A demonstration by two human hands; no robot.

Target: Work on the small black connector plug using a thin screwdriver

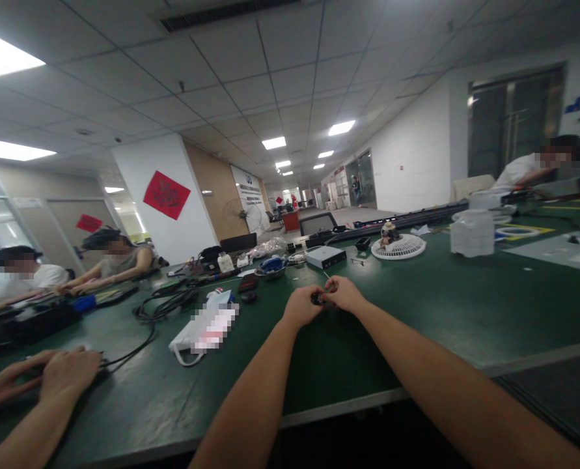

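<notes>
Over the green table [436, 306], my two hands meet in front of me, fingertips close together. My left hand [302, 307] is closed around a small dark part [316, 298], whose kind is too small to tell. From the other side, my right hand [345, 295] pinches at the same part with thumb and forefinger. A thin light rod [327, 275] shows just above the right fingers; whether they hold it I cannot tell. Beyond my hands lie a grey box [325, 256] with a dark front and a white fan grille [400, 249] with a motor on it.
A white bag [204, 329], a black mouse [248, 297] and black cables [165, 303] lie to the left. A co-worker's hands [68, 374] rest at the near left. White wrapped blocks [472, 233] stand at right. Other people sit at the far left and right.
</notes>
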